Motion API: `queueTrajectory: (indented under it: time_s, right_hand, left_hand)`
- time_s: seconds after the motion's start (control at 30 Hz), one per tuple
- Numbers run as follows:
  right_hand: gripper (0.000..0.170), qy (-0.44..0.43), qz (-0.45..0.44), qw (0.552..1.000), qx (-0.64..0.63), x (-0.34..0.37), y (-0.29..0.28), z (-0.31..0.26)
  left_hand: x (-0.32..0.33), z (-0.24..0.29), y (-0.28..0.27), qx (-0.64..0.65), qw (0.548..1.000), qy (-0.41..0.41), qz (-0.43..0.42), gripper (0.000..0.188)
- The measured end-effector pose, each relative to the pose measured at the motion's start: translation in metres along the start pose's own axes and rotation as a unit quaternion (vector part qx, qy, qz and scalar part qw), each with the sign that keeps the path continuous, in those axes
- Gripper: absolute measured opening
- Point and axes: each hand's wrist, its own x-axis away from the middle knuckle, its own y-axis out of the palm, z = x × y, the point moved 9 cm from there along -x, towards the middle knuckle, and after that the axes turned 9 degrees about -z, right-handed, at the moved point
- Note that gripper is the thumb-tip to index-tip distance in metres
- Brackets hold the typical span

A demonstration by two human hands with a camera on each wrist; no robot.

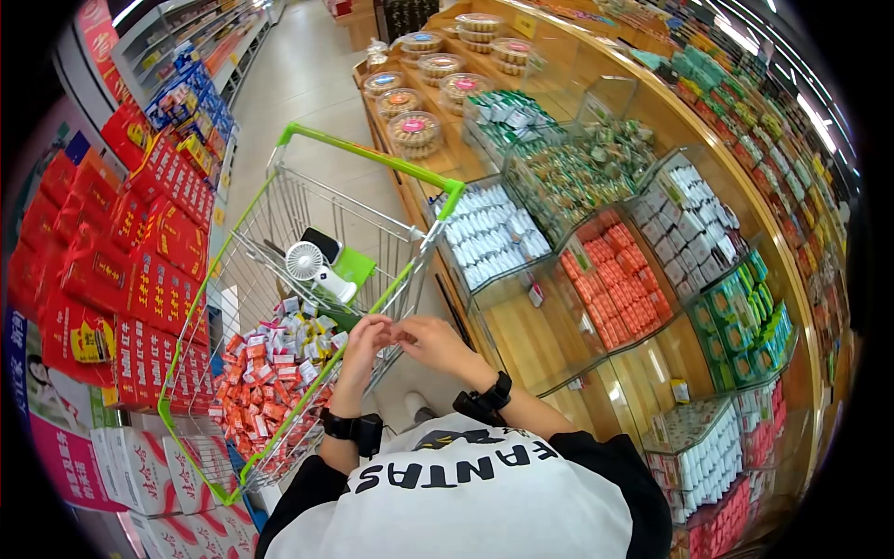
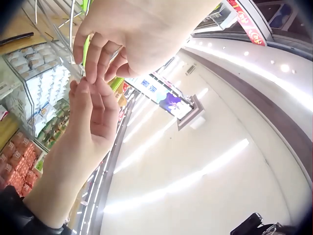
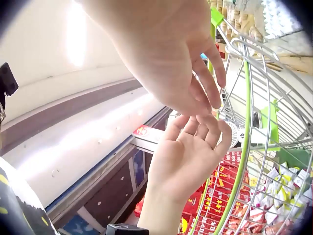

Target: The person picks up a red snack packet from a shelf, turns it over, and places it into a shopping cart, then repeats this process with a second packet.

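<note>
In the head view my left hand [image 1: 366, 345] and right hand [image 1: 436, 343] meet at the fingertips above the near end of the shopping cart [image 1: 321, 138]. The left wrist view has my left hand [image 2: 132, 36] at the top, fingers loosely bent, its tips against those of my right hand [image 2: 93, 115]. From the right wrist, my right hand [image 3: 168, 58] hangs over the upturned palm of my left hand [image 3: 183, 161]. No item shows in either hand. Inside the cart are a white fan [image 1: 307, 265], a dark phone [image 1: 321, 244] and a heap of small orange packets [image 1: 261, 391].
Wooden shelving on the right bears clear bins of wrapped snacks [image 1: 615, 279] and round tubs [image 1: 414, 132]. Red boxes [image 1: 172, 238] and white cartons [image 1: 149, 466] are stacked left of the cart. A tiled aisle [image 1: 312, 70] runs ahead.
</note>
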Motion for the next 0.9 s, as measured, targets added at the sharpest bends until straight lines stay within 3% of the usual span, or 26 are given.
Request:
queueTrajectory:
  time_s: [0.43, 0.53, 0.9]
  right_hand:
    - [0.011, 0.060, 0.113, 0.992, -0.014, 0.078, -0.078, 0.022]
    - [0.011, 0.106, 0.135, 0.985, 0.012, 0.104, -0.103, 0.020]
    - [0.009, 0.140, 0.241, 0.960, -0.012, 0.178, -0.155, 0.038]
  left_hand:
    - [-0.030, -0.026, 0.108, -0.053, 0.989, -0.060, -0.123, 0.015]
    - [-0.038, -0.035, 0.140, -0.061, 0.984, -0.067, -0.153, 0.016]
    - [-0.054, -0.068, 0.237, -0.106, 0.944, -0.130, -0.285, 0.016]
